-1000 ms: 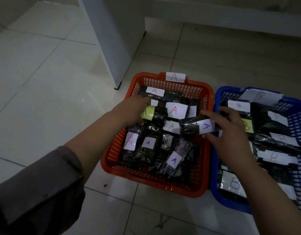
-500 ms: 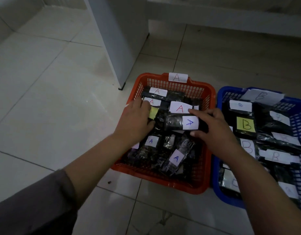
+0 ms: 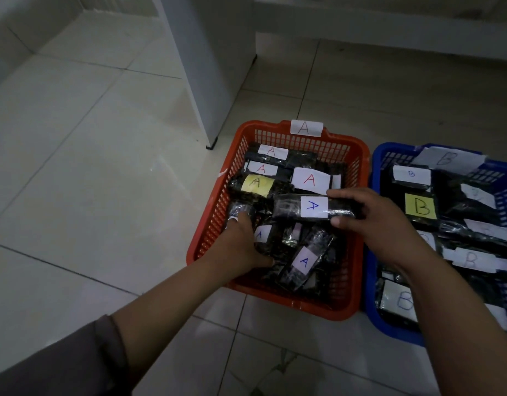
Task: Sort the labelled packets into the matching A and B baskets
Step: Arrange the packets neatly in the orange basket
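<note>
Two forearms reach in from the bottom of the view, the left one coming out of a grey sleeve (image 3: 55, 364). The left hand (image 3: 240, 247) is down inside the orange basket (image 3: 209, 232), at its near left side, with fingers curled in among the dark packets; whether it actually grips one I cannot tell, since the fingertips are hidden. The right hand (image 3: 375, 218) pinches one end of a dark packet (image 3: 312, 207) between thumb and fingers, holding it crosswise over the middle of the orange basket; its white label carries a blue A. Below it, near the front of the basket, lies another packet with a blue A label (image 3: 303, 262), tilted. Further back in the same basket sit a packet with a yellow A label (image 3: 256, 182), one with a large red A (image 3: 310, 180), and two more red A labels by the far wall. A white tag marked A (image 3: 305, 128) is fixed on the far rim.

Just to the right, touching or almost touching the orange one, stands the blue basket (image 3: 372, 295), filled with dark packets labelled B, among them a yellow B label (image 3: 420, 207). A white tag marked B (image 3: 449, 160) sits at its far edge.

Both baskets rest on a pale tiled floor (image 3: 89, 167). Beyond the orange basket stands a white panel (image 3: 212, 67) reaching down to the floor.
</note>
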The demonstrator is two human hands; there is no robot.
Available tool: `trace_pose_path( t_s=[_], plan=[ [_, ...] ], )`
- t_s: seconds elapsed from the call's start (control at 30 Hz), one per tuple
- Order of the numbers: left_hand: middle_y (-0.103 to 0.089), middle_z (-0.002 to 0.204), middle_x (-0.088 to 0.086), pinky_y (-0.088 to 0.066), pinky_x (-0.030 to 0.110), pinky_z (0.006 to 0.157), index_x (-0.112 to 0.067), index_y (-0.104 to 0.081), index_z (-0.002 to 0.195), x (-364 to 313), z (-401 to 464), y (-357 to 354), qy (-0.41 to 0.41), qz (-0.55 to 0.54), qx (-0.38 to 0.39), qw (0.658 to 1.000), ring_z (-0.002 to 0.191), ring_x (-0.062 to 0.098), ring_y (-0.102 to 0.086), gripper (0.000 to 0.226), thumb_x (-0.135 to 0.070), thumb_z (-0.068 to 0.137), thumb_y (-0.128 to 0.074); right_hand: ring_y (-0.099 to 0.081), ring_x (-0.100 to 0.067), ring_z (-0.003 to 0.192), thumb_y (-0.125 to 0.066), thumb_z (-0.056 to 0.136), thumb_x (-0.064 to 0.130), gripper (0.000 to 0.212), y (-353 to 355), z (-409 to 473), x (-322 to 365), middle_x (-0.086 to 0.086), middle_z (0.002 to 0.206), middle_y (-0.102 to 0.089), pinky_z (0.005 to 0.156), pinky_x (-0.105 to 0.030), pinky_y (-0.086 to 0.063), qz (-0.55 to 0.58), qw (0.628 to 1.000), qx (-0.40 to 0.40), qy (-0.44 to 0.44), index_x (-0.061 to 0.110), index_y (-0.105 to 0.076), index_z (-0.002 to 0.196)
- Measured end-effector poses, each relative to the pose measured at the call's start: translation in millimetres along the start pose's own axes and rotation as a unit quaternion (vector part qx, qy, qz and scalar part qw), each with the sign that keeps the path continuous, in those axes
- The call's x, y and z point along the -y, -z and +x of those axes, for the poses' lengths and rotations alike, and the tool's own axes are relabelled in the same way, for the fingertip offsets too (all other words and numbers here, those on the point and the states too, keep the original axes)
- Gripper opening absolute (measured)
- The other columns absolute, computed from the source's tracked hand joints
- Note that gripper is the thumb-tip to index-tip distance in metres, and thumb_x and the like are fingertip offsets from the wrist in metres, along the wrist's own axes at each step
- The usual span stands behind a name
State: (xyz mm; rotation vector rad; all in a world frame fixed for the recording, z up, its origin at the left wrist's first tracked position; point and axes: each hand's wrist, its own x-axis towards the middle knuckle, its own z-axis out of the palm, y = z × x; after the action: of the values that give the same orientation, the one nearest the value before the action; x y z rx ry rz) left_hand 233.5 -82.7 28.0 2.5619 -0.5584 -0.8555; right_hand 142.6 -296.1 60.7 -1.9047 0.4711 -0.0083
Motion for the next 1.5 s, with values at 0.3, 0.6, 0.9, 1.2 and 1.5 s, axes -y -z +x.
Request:
trace_pose_path(
  t_s=[0.3, 0.6, 0.9, 1.2, 1.5],
  plan=[
    [-0.057, 0.095, 0.0, -0.045, 0.022, 0.069, -0.014, -0.05, 0.097, -13.9, -10.7, 5.3, -0.065, 0.084, -0.002, 0.994, 0.082, 0.012, -0.053, 0.032, -0.029, 0.077, -0.071, -0.061, -0.001, 0.098, -0.072, 0.073, -0.002, 0.045, -0.4, -3.9, -1.7, 0.01, 0.105, -0.065, 0.069, -0.011, -0.052, 0.098, 0.994, -0.044, -0.026, 0.032, -0.059, 0.099],
    [-0.066, 0.089, -0.005, -0.039, 0.011, 0.055, -0.019, -0.071, 0.091, -2.8, -9.8, 83.2, -0.003, 0.012, -0.066, 0.998, 0.07, 0.001, -0.055, 0.012, -0.027, 0.083, -0.067, -0.06, -0.008, 0.093, -0.075, 0.068, -0.004, 0.054, -13.2, -7.0, 3.9, 0.001, 0.103, -0.059, 0.064, -0.015, -0.049, 0.098, 0.991, -0.062, -0.061, 0.022, -0.043, 0.104],
    [-0.062, 0.088, -0.007, -0.038, 0.012, 0.05, -0.02, -0.067, 0.103, 4.6, -12.5, 117.5, -0.033, 0.028, -0.189, 0.981, 0.066, 0.002, -0.055, 0.02, -0.025, 0.084, -0.064, -0.056, -0.018, 0.09, -0.074, 0.074, 0.002, 0.038, -80.4, 13.5, 18.9, -0.005, 0.104, -0.059, 0.07, -0.03, -0.049, -0.107, 0.993, -0.004, -0.046, 0.016, -0.051, 0.101],
    [-0.068, 0.087, 0.0, -0.047, 0.026, 0.068, -0.015, -0.069, 0.106, 19.1, -31.5, 80.1, -0.195, 0.098, -0.24, 0.946, 0.074, 0.011, -0.054, 0.029, -0.02, 0.078, -0.069, -0.06, -0.018, 0.088, -0.071, 0.072, -0.007, 0.038, -92.3, 25.2, 17.3, -0.01, 0.122, -0.06, 0.064, -0.022, -0.049, 0.056, 0.982, -0.063, -0.171, 0.014, -0.069, 0.103],
    [-0.066, 0.1, 0.007, -0.053, 0.032, 0.076, -0.012, -0.069, 0.104, 41.2, -33.3, 50.8, -0.3, 0.172, -0.16, 0.925, 0.096, 0.025, -0.06, 0.035, -0.014, 0.07, -0.076, -0.051, -0.018, 0.08, -0.054, 0.082, -0.006, 0.018, -129.1, 26.5, 12.8, -0.001, 0.083, -0.054, 0.051, -0.019, -0.032, -0.086, 0.972, -0.16, -0.146, 0.009, -0.053, 0.092]
  ],
)
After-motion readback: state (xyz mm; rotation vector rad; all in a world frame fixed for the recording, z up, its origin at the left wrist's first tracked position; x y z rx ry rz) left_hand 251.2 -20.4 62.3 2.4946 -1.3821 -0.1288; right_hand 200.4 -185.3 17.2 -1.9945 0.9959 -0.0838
